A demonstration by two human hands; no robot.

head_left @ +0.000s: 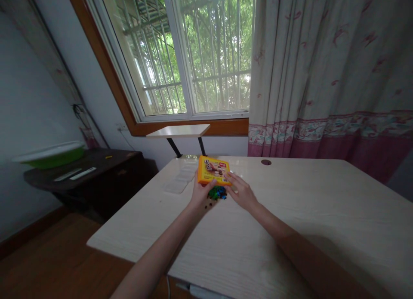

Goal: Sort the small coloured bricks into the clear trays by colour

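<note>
**Yellow box (213, 169) held two-handed beyond a pile of small pieces (218, 193)**

Head view. Reference for all positions: the pile.

Location. As seen from where I stand in the room, the box is just beyond the pile, tilted so that its printed face turns up toward the person. Contact between its underside and the desk (290, 183) cannot be confirmed.

Status. Judging by the layout, the following is done: green, blue and dark pieces are out on the desk, and the box is in hand. A few dark bits (208, 205) lie apart, on the near side of the pile. A clear tray (176, 185) lies to the left of the pile and slightly beyond it; its contents, if any, are too faint to tell. Outstanding: the pieces appear loose, with no sorting or assembly visible. Whether the box contains more cannot be told, as its interior is hidden.

Hand pose. Left hand (200, 191): left of the pile, clamped on the box's left side, thumb at the lower edge. Right hand (241, 191): right of the pile, gripping the box's lower right corner, fingers reaching onto the printed face. Both forearms (161, 245) reach in from the near side of the pile and converge on the box.
</note>
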